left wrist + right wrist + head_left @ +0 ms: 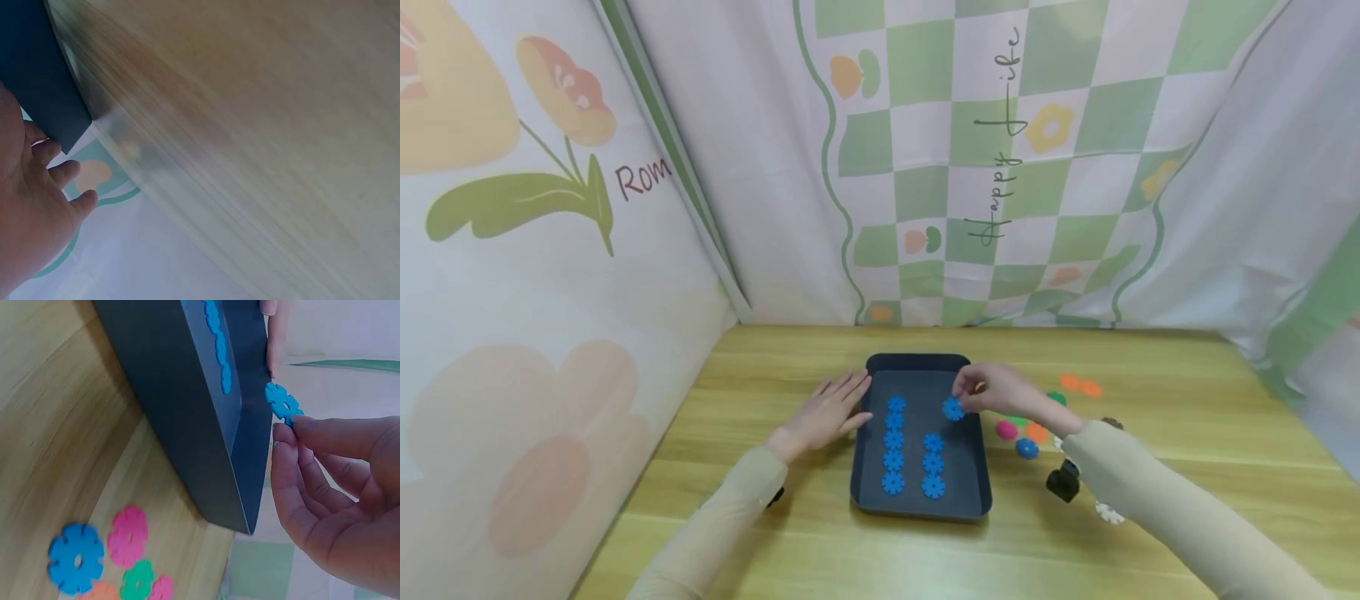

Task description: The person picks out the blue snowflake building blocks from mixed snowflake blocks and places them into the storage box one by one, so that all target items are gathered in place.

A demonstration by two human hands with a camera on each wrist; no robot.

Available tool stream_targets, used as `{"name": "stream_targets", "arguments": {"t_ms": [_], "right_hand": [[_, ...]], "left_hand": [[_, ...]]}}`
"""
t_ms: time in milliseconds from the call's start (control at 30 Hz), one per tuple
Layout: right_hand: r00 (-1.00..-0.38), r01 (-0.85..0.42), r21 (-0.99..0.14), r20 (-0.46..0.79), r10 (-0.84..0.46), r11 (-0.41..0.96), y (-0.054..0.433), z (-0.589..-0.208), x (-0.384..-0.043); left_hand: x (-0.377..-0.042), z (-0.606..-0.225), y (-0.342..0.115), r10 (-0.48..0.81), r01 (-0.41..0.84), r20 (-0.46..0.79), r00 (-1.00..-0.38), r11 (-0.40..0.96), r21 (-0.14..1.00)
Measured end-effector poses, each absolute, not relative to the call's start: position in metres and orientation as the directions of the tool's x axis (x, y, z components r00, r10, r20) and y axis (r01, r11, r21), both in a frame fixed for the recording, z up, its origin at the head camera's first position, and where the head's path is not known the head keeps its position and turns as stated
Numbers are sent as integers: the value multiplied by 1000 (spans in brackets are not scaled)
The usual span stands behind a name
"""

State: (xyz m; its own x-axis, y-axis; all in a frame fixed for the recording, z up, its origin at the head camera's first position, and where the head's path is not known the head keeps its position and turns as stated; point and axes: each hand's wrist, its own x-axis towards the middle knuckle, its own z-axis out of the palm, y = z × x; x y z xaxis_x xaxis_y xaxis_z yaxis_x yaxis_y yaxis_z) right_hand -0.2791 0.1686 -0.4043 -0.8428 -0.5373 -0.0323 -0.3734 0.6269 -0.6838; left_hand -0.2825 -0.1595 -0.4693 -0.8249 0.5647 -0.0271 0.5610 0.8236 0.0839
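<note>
My right hand (992,388) pinches a blue snowflake disc (282,401) between thumb and fingertips, above the right side of a dark grey tray (912,508). In the tray lie two columns of blue notched discs: a longer one on the left (893,439) and a shorter one of three on the right (933,463). The left hand (829,412) rests with its fingers stretched out at the tray's left rim. In the left wrist view, its fingertips (84,201) show beside the dark tray wall (40,75).
Right of the tray lie loose discs on the wooden table (760,358): orange (1070,381), pink (1006,430), blue (1027,448), green (1057,398) and white (1109,512). Some are partly hidden by the right arm. A patterned curtain (917,167) hangs behind the table.
</note>
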Motion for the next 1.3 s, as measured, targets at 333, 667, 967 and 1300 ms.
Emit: {"name": "stream_targets", "arguments": {"t_ms": [333,667,967,1300], "right_hand": [[-821,-400,-646,-64,-568,651,140,-421,-292],[-814,-449,-577,-53,-579,683,128,-429,-297],[-844,-391,-571,-89,-528,722,121,-432,-296],[-854,-374,-562,-102,-510,738,120,-436,-295]], "left_hand": [[-283,-469,-159,562,558,-29,-827,826,86],[-281,-469,-159,556,552,-36,-830,830,86],[-281,-468,-159,562,556,-28,-827,824,106],[-281,-468,-159,559,552,-40,-828,827,107]]}}
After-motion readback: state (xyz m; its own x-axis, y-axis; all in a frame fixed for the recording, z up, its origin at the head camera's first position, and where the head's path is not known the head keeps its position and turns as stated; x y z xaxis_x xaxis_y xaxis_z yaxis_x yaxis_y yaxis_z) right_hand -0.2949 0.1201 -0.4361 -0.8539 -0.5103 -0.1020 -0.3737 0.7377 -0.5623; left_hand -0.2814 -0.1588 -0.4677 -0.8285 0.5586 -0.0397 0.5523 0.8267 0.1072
